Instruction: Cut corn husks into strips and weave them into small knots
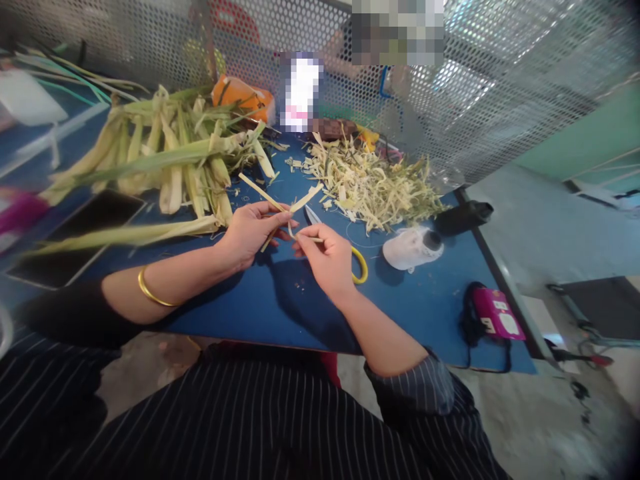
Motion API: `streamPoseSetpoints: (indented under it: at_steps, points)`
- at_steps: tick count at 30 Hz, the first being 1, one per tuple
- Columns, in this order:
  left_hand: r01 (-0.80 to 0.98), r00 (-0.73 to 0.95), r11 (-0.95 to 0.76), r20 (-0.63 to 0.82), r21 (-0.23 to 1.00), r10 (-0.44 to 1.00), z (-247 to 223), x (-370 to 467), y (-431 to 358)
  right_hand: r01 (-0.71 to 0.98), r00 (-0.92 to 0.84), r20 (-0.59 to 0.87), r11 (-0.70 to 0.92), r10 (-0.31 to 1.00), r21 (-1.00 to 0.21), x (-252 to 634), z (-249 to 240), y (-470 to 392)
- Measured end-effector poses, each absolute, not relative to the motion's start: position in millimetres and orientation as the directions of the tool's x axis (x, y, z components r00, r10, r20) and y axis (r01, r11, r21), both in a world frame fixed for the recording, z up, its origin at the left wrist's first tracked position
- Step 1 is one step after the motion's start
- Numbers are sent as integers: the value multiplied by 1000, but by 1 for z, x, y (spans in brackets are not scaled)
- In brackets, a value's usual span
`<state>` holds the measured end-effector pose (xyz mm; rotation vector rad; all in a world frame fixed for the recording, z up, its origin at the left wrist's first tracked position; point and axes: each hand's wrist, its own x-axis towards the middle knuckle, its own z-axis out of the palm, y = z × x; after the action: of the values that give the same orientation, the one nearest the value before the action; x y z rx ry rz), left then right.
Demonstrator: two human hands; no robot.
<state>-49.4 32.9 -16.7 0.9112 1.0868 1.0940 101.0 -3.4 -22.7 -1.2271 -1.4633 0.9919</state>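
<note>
My left hand point(250, 233) pinches crossed pale plant strips point(306, 198) between thumb and fingers above the blue table point(215, 317). Close by on the right, my right hand point(327, 257) is closed on a thin end of the same strips. One strip sticks out to the upper left, another to the upper right. Scissors with a yellow handle point(361, 265) lie beneath my right hand, which partly hides them. To the right stands a tilted white cone of thread point(407, 249), with a fine thread trailing from it.
Pale green leaf stalks point(173, 160) are piled at the left, and shredded trimmings point(375, 183) are heaped behind my hands. A black bottle point(463, 219) and a magenta box point(497, 313) lie at the right. Perforated metal mesh point(310, 27) closes the back.
</note>
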Motion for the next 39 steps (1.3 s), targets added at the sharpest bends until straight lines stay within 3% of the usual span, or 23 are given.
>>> streamPoseSetpoints:
  at_steps: [2, 5, 8, 10, 12, 15, 18, 23, 27, 30, 34, 39]
  points:
    - [-208, 76, 206, -195, 956, 978, -18, -50, 34, 322, -137, 224, 258, 965, -911, 102, -21, -6]
    - [-221, 86, 209, -195, 953, 977, -18, -51, 36, 305, -240, 262, 329, 935, -894, 105, -20, -7]
    - [-266, 156, 261, -225, 928, 962, -13, -51, 35, 189, -138, 292, 314, 946, -930, 110, -19, -1]
    - [-288, 244, 320, -254, 902, 936, -9, -51, 33, 219, -18, 348, 343, 937, -913, 113, -19, 4]
    - [-291, 344, 394, -289, 872, 893, -5, -51, 31, 302, -17, 390, 377, 921, -876, 115, -19, 9]
    - [-294, 435, 478, -330, 827, 838, -1, -53, 28, 306, -183, 312, 356, 932, -883, 116, -17, 11]
    - [-294, 465, 501, -337, 814, 819, -1, -54, 28, 326, -217, 271, 331, 938, -886, 117, -16, 9]
    - [-229, 317, 289, -209, 930, 925, -2, -50, 23, 528, -184, 415, 446, 891, -723, 115, -18, 5]
    - [-115, 183, 190, -167, 975, 969, -5, -46, 19, 606, -171, 425, 435, 889, -666, 113, -22, 4]
    - [-204, 215, 251, -206, 946, 954, -6, -46, 21, 553, -150, 400, 412, 904, -724, 114, -23, 6]
    - [-345, 399, 468, -324, 814, 858, -4, -50, 30, 373, -134, 312, 339, 941, -864, 116, -22, 10]
    - [-392, 510, 557, -331, 732, 794, 1, -55, 34, 173, -124, 275, 294, 953, -940, 117, -21, 10]
